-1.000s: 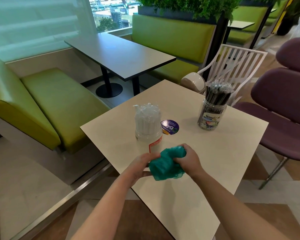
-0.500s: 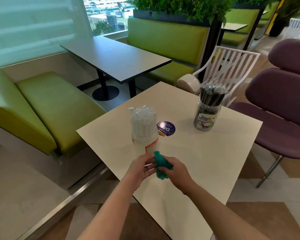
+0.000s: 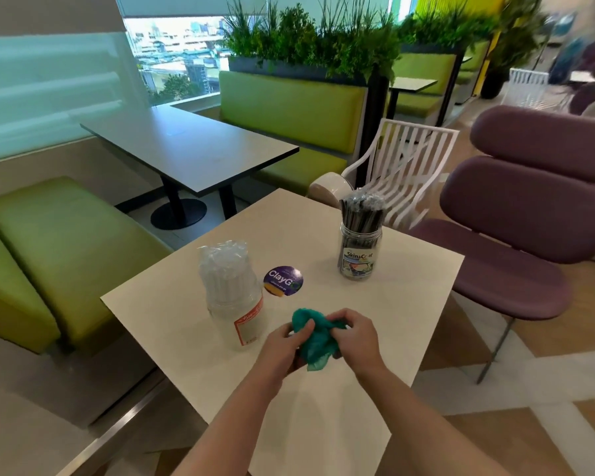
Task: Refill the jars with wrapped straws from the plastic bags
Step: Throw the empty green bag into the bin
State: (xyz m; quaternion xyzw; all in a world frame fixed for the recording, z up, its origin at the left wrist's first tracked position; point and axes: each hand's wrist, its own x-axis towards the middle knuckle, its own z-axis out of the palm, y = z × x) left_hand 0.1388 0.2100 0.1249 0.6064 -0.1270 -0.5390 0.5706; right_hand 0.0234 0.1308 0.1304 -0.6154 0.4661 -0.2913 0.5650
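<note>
Crumpled teal plastic bag (image 3: 315, 338): grasped by both hands, left (image 3: 282, 345) and right (image 3: 356, 338), above beige square desk (image 3: 409, 304).

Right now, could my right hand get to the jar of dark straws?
Probably yes: bare table lies between the right hand and that jar, but its fingers grip the green bag, so let go first.

Beyond the hands, a round purple sticker (image 3: 283, 281) on the table reads "ClayG"; farther right, the jar (image 3: 359, 250) of dark straws bears a "Skin&Coat" label.
</note>
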